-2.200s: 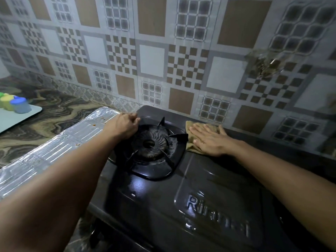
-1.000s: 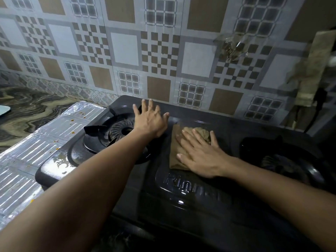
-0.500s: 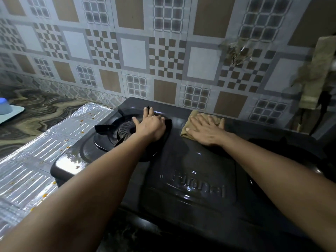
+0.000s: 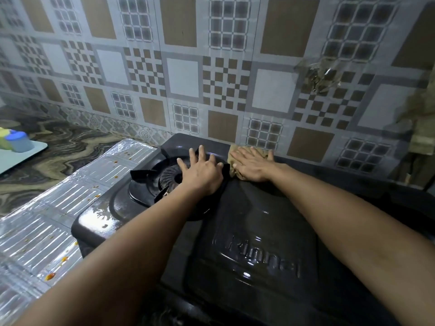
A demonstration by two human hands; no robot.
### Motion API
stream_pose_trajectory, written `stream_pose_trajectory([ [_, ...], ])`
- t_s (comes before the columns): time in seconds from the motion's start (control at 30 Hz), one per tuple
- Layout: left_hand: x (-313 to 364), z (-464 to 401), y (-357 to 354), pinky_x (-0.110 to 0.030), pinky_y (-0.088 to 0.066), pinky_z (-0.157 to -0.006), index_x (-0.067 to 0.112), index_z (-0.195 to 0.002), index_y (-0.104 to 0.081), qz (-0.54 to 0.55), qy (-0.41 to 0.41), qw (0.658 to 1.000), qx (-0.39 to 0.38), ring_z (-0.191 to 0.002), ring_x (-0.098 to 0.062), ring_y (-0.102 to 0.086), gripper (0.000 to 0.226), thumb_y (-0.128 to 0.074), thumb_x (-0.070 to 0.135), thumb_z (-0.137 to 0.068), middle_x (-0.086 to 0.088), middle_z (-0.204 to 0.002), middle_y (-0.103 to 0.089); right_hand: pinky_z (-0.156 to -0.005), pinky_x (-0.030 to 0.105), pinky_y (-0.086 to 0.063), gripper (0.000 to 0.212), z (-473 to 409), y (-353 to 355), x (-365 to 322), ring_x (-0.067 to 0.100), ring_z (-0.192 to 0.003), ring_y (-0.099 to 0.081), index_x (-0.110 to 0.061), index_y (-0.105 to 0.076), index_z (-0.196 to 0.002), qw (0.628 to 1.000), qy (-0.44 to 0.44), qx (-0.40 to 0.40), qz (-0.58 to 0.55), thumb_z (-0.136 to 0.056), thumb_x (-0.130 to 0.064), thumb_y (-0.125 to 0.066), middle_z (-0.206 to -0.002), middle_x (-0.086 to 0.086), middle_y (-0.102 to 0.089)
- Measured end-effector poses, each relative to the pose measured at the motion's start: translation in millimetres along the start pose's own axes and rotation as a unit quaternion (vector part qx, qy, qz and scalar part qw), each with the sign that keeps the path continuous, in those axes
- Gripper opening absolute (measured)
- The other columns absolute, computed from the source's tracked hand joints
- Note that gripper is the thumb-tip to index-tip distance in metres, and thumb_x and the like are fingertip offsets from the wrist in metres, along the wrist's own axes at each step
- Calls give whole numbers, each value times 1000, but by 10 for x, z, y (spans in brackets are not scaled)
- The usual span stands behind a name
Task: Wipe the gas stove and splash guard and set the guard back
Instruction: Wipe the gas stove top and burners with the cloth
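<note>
A black gas stove (image 4: pixel 259 231) with a raised brand name fills the middle of the head view. My left hand (image 4: pixel 202 172) rests flat, fingers spread, on the right side of the left burner grate (image 4: pixel 150 182). My right hand (image 4: pixel 253 164) presses a tan cloth (image 4: pixel 233 161) flat against the stove's back edge, close to the tiled wall. The silver foil splash guard (image 4: pixel 70 198) lies flat on the counter left of the stove, spotted with orange grease. The stove's front left corner shines wet.
The patterned tile wall (image 4: pixel 183 76) stands right behind the stove, with a greasy patch (image 4: pixel 317 76) at upper right. A marbled counter (image 4: pixel 58 156) extends left, holding a pale tray (image 4: pixel 21 156) with blue and yellow containers (image 4: pixel 20 141). A dingy cloth (image 4: pixel 423 128) hangs at far right.
My right hand has slid the cloth from the stove's middle back to its rear edge near the wall. My left hand stays on the left burner, fingers spread wider now.
</note>
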State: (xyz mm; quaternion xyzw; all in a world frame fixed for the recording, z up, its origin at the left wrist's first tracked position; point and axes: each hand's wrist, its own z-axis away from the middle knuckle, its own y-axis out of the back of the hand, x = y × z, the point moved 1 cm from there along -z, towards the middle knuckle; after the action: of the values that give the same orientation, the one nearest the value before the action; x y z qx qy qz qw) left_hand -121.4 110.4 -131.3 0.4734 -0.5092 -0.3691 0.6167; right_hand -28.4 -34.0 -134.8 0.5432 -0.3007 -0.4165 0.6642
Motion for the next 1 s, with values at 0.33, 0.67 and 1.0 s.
stream_pose_trajectory([
  [0.33, -19, -68, -12, -68, -6, -112, 10, -150, -28, -88, -8, 996, 17, -149, -36, 2, 57, -22, 40, -102, -11, -164, -3, -110, 67, 13, 60, -57, 43, 179, 22, -149, 12, -39, 9, -152, 999, -26, -18, -9, -97, -60, -7, -161, -11, 16],
  [0.67, 273, -31, 108, -68, -3, -113, 12, -147, -39, -185, -23, 982, 34, -149, -36, -1, 67, -17, 50, -96, -15, -163, -9, -116, 60, 7, 76, 512, 1, 1091, 23, -148, 16, -37, 17, -150, 991, -90, -91, -26, -88, -74, -7, -160, -8, 22],
  [1.0, 1047, -123, -36, -67, -3, -114, 14, -148, -37, -157, -161, 973, -45, -150, -34, 0, 60, -22, 47, -101, -15, -162, -9, -121, 44, -7, 92, 910, 190, 1800, 29, -150, -2, -17, 13, -153, 968, -186, -167, -20, -89, -72, -25, -163, 7, 8],
])
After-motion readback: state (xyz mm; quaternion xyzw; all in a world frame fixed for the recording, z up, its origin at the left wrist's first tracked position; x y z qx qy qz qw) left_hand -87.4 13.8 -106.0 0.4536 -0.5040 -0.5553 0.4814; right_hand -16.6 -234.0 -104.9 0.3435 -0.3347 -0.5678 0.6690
